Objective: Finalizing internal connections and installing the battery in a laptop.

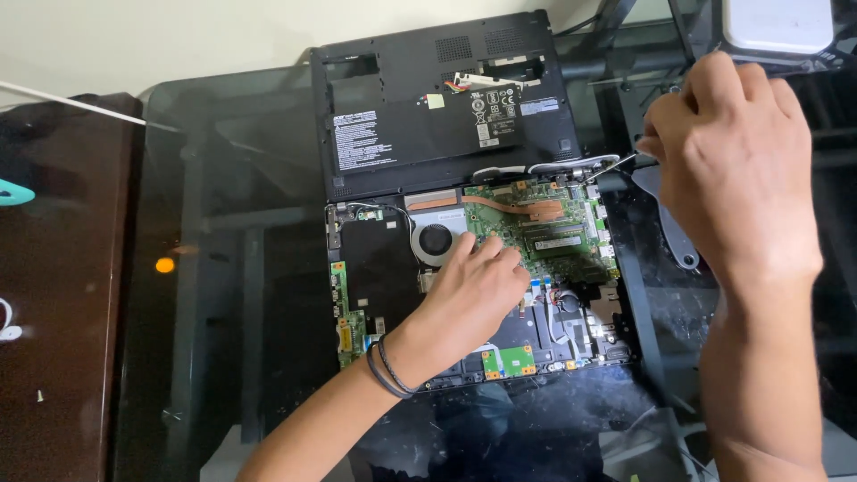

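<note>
Two hands over opened laptop, detached bottom cover behind.

The left hand lies palm down, fingers together and pointing away from the body, wrist straight, with dark bands round the wrist. The right hand is raised higher, back toward the camera, fingers curled inward into a closed pinch, forearm running straight up from below.
</note>
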